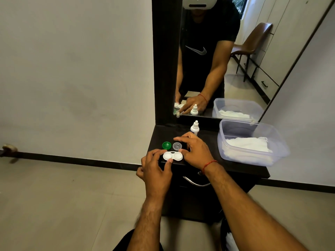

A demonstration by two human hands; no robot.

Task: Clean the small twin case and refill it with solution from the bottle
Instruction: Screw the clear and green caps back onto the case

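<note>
Thumb and fingertips of your left hand (155,167) are pinching the left end of the case (172,156), which sits low in the middle of the frame, near the front edge of the dresser (208,135). Your right hand (195,151) comes in from the right with its thumb tip against the case's right end and its fingers arched over the clear cap (176,146). Whether they actually grip that cap, I can't tell. Just left of it lies the green cap (166,145), so both wells are open and facing up. Wet or dry, I can't make out. Above your right hand the bottle (194,127) stands upright. At the right, the tub (226,127) holds a white cloth (248,145). By my read the opening is done, and wiping, refilling and recapping are all left.
</note>
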